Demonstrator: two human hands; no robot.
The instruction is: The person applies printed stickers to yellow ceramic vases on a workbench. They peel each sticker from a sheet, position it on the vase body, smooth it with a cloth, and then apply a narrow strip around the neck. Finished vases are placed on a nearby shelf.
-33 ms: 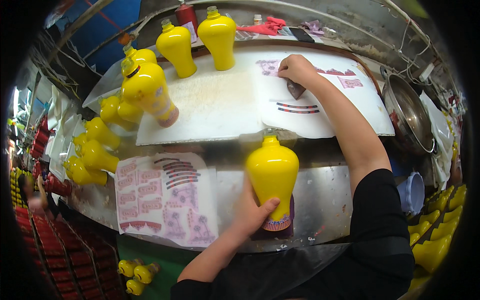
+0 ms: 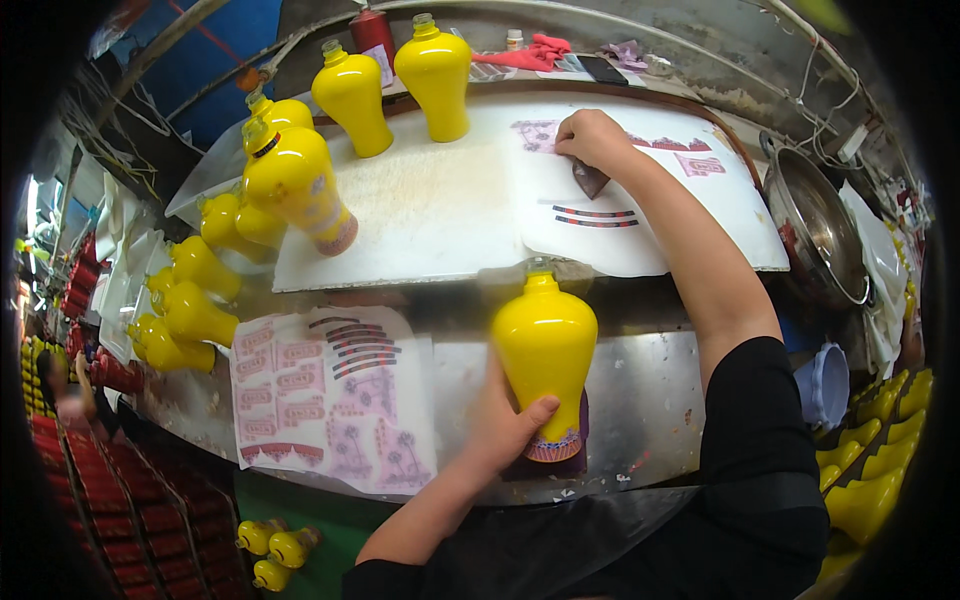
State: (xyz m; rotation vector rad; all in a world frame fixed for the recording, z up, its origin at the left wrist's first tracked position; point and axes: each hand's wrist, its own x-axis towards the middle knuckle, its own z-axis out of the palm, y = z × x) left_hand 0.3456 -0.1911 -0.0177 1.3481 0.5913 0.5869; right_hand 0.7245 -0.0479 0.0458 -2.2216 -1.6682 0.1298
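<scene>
My left hand [image 2: 500, 425] is wrapped round the lower left side of a glossy yellow bottle [image 2: 545, 330] with a clear glass neck. The bottle stands upright near the table's front edge, and a patterned band circles its foot. Farther off, my right hand [image 2: 597, 138] is closed, its fingertips down at a purple flower decal [image 2: 537, 135] on a white sheet. A dark brown, flat, pointed piece like a scraper [image 2: 590, 181] sticks out from under that hand; its grip is partly hidden. Two dark curved strip decals [image 2: 595, 216] and some red border decals [image 2: 680, 144] lie nearby.
A decal sheet [image 2: 330, 400] lies on the metal table at left. Several yellow bottles stand or lie beyond it, one decorated bottle [image 2: 295, 185] among them. A metal basin [image 2: 825, 225] and a pale bucket [image 2: 824, 385] are at right. A phone [image 2: 602, 69] rests at the back.
</scene>
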